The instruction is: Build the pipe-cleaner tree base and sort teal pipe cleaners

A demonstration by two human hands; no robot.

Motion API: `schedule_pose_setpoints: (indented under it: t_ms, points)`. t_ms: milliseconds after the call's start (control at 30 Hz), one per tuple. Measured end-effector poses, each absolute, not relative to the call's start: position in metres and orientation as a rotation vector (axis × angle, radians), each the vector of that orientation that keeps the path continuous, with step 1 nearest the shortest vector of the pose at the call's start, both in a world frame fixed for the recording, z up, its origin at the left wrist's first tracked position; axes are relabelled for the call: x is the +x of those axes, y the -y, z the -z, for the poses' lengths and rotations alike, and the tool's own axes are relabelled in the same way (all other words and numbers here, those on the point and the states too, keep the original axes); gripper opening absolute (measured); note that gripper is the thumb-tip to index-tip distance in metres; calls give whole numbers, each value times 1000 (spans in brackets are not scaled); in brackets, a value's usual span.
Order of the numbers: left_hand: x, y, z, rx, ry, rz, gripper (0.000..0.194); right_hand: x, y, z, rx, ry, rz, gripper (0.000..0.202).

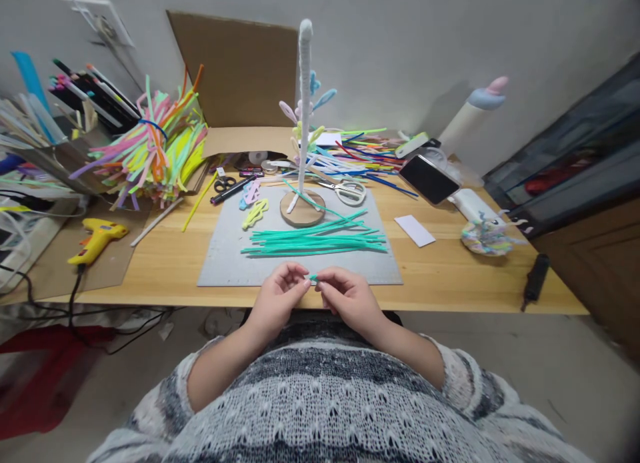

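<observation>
My left hand [280, 296] and my right hand [350, 300] meet at the front edge of the grey mat [230, 263]. Both are closed in a pinch on a small twisted piece of green pipe cleaner [313, 278] between their fingertips. Just beyond them, a bundle of green pipe cleaners [315, 242] lies across the mat. Behind it stands a tall white wrapped stem [305, 103] on a round cardboard base [301, 213], with small blue, pink and yellow loops beside it. One green strand crosses the base.
White-handled scissors [350, 192] lie right of the base. A phone [430, 178] and a white card [415, 230] are farther right. Left are a yellow glue gun [99, 241] with its cable and a large bundle of colored pipe cleaners [155, 143]. Yellow shapes [255, 214] lie on the mat.
</observation>
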State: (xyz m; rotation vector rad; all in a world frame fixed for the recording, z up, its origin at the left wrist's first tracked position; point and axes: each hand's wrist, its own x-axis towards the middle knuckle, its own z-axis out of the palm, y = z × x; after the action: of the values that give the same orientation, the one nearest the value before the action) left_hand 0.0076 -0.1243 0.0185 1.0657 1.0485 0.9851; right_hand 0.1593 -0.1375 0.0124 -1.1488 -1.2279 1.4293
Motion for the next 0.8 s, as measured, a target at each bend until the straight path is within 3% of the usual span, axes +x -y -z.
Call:
schedule_pose_setpoints:
  t_ms: [800]
  points:
    - [12, 131, -10, 1160, -1042, -1042, 21, 159, 137, -11, -1097, 1127, -1537, 25]
